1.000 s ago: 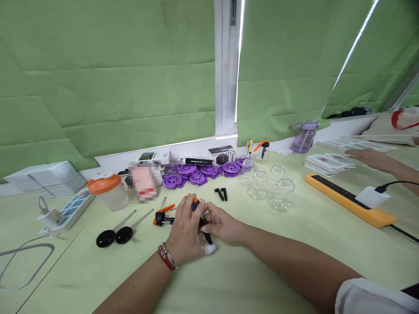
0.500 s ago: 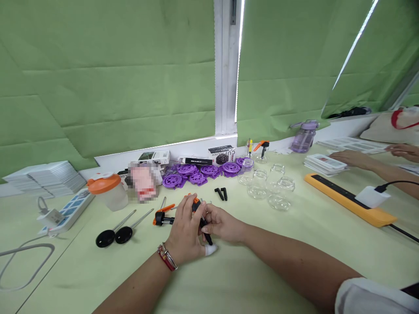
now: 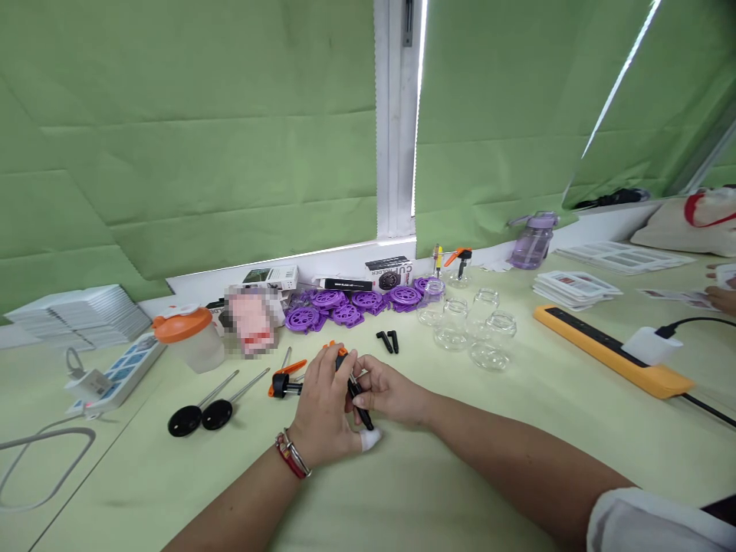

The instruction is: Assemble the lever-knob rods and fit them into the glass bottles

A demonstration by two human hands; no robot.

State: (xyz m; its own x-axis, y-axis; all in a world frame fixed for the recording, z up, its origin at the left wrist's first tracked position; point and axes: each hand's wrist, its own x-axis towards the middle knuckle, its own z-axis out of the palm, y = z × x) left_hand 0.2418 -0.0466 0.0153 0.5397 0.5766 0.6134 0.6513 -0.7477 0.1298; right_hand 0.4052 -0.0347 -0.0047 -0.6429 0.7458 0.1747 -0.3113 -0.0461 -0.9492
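Observation:
My left hand [image 3: 323,406] is closed round a black-and-orange spray head [image 3: 363,415], and its black lower end shows below my fingers. From the other side my right hand [image 3: 394,391] pinches the same piece. Most of the orange part is hidden behind my fingers. A white wrap covers my left thumb tip. Just left of my hands lies another black-and-orange spray head [image 3: 280,385], partly hidden by my left hand. Beyond my hands are two short black elbow pieces [image 3: 387,341]. Two black discs with metal rods [image 3: 217,414] lie further left.
Several clear glass bottles [image 3: 490,354] stand right of centre. Behind are purple spoked pieces [image 3: 346,314], small boxes and a bottle [image 3: 460,277] with a spray head. A yellow power strip [image 3: 609,351] lies right, an orange-lidded cup [image 3: 198,349] left. Another person's hand [image 3: 723,295] is at far right.
My hands stay nearly in place on the spray head. At the right, the other person's hand has drawn away from the card stack, and cards now lie near that person.

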